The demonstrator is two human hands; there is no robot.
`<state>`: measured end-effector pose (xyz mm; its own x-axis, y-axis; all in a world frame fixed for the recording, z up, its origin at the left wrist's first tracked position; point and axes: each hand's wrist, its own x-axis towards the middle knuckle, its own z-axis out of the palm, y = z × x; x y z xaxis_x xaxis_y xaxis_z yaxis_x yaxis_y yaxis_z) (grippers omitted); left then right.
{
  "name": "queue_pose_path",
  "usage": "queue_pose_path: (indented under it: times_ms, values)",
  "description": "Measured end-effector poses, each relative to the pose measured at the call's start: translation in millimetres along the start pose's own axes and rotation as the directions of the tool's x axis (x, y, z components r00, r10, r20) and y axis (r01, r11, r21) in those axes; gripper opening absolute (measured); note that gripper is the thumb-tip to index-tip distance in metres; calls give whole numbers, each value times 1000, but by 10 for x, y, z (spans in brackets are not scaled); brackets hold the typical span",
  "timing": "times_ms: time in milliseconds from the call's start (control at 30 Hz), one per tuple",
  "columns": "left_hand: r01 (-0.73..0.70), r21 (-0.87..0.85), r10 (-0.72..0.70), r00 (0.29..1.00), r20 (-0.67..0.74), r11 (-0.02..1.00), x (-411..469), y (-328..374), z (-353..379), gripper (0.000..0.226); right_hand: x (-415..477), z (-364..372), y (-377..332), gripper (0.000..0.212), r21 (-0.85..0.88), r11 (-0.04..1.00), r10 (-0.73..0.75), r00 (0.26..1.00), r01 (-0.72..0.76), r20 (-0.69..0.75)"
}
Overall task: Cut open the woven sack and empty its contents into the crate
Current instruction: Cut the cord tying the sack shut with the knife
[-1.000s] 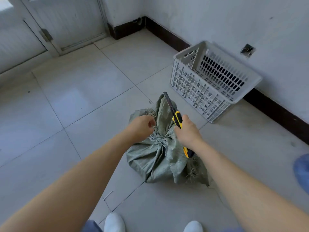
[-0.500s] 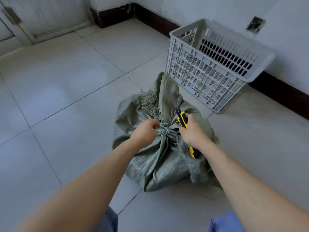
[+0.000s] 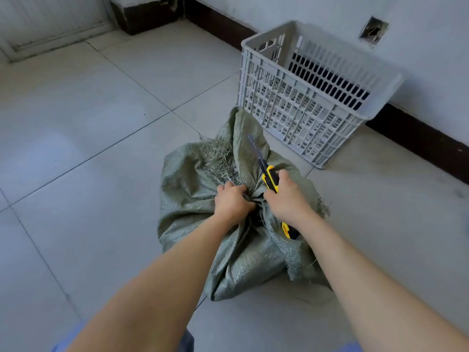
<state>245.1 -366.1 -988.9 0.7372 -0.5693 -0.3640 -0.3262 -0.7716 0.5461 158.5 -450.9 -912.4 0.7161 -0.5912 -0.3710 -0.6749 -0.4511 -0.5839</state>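
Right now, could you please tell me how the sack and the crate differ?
The sack is soft green woven cloth, crumpled and frayed; the crate is rigid pale grey plastic lattice. The sack is bunched shut at its neck, which the left hand grips while the right hand holds a knife beside it; the crate stands open-topped and untouched. Both sit on the tiled floor.

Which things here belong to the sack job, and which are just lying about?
Job: woven sack, with the left hand gripping its tied neck; utility knife in the right hand, blade out; crate beyond the sack.
Just there: door; dark skirting; wall recess.
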Motion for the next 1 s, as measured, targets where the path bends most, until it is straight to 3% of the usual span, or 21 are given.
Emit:
queue_pose_path:
  times_ms: [100, 233, 333, 400, 500, 733, 867, 1000]
  values:
    - [-48, -158, 43, 998, -40, 986, -18, 130, -98, 16, -3, -106, 9, 20, -29, 999, -27, 999, 26, -36]
    - [-130, -467, 133, 991, -27, 875, -148, 247, -335, 18, 21, -251, 5, 17, -64, 993, -104, 989, 98, -103]
    - [-139, -589, 192, 981, 29, 796, -281, 199, -497, 35, 37, -278, -63, 16, -123, 983, -152, 979, 136, -136]
    - [-179, -582, 252, 967, 47, 793, -361, 154, -564, 44, 52, -272, -112, 19, -122, 982, -159, 977, 143, -139]
    - [-223, -542, 286, 957, 35, 810, -454, 113, -617, 32, 40, -274, -180, 24, -23, 989, -150, 981, 148, -124]
    - [-115, -624, 39, 990, -134, 773, -419, 63, -681, 38, -121, -450, -246, 10, 93, 976, -176, 965, 197, -192]
    - [-70, -629, -28, 989, -145, 775, -378, 81, -660, 47, -290, -509, -255, 20, -87, 960, -276, 952, 267, -131]
    - [-72, -595, -43, 983, -178, 801, -369, 98, -671, 45, -414, -545, -203, 26, -191, 945, -275, 961, 266, -20]
